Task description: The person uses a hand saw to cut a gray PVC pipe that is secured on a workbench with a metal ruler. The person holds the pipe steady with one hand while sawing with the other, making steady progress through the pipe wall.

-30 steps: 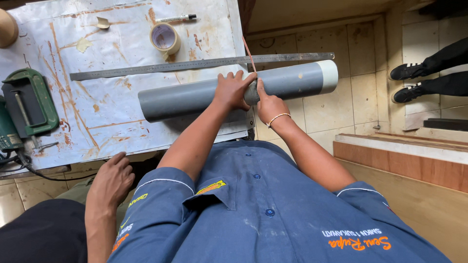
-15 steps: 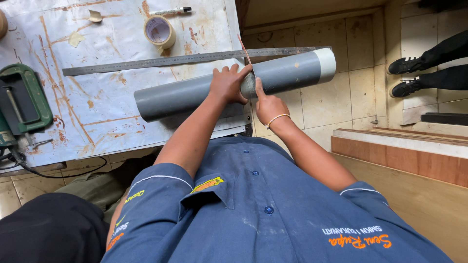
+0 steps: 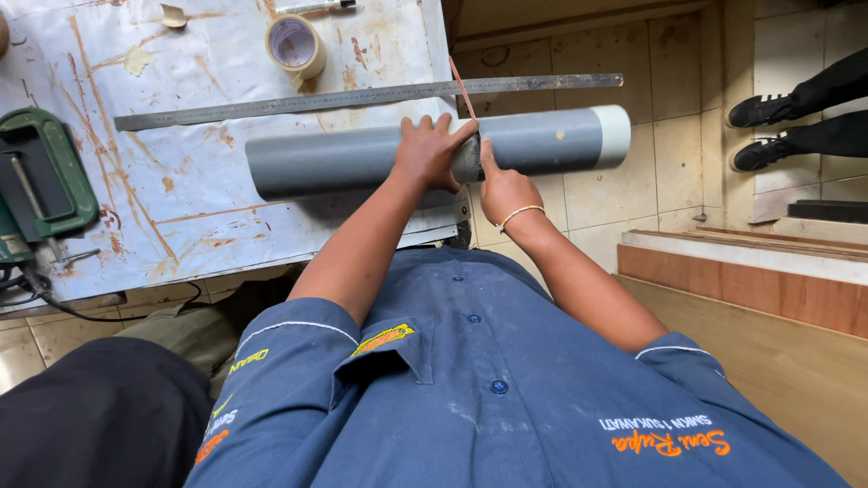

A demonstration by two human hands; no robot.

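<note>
Left hand (image 3: 425, 149): lying palm-down over the pipe (image 3: 362, 163), fingers spread and curled across its top, pressing it to the table (image 3: 208, 217); a hold from above rather than a full wrap. Right hand (image 3: 502, 185): fingers pinched closed on a thin red strip (image 3: 463, 90), likely a pencil or blade, I cannot tell which, its lower end meeting the pipe just at 3 o'clock of the left hand; a pale bangle is sitting on the wrist.

Pipe: grey, long, one white end pointing toward 3 o'clock; lying across the table edge, the white end overhanging the tiled floor (image 3: 669, 163).

Change: against the views of a second and half a second earlier, both hands are keeping the same place on the pipe; the other person's hand seen low at 8 o'clock a second ago is gone; the framing is shifting only with the head. Judged from this, the marking or scoring at one spot on the pipe is continuing, not finished.

Around: steel rule (image 3: 362, 95) just at 12 o'clock of the pipe, parallel to it; tape roll (image 3: 294, 43) farther toward 12; green power tool (image 3: 41, 181) at 9 o'clock; another person's black shoes (image 3: 768, 113) at 3 o'clock, well apart.
</note>
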